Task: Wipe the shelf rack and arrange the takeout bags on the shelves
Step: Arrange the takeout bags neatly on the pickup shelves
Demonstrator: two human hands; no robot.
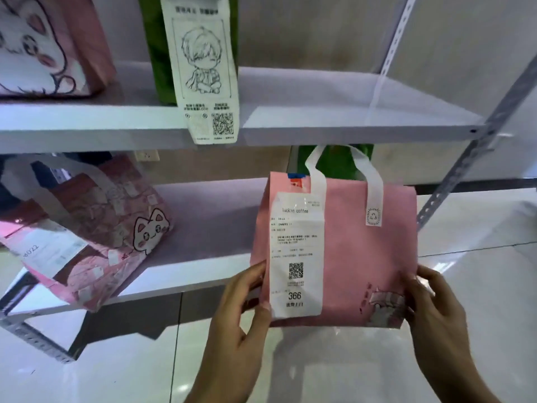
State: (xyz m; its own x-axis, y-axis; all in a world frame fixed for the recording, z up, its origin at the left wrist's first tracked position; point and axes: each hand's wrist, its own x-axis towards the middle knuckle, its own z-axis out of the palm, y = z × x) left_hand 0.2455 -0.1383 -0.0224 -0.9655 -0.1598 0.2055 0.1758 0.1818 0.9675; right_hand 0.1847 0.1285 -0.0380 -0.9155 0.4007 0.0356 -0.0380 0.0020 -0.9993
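A: The fingers (pixel 255 274) of the left hand (pixel 241 309) curl round the lower left edge of the pink bag (pixel 354 257); the thumb presses beside its receipt (pixel 296 251).

B: And the right hand (pixel 433 309)?

A: Its fingers (pixel 418 279) clasp the lower right corner; the bag hangs upright between both hands, in front of the lower shelf (pixel 209 228).

B: Anything beyond the fingers?

A: A green bag (pixel 334 161) stands behind the handles; left of the fingers a cat-print bag (pixel 96 237) leans on that shelf.
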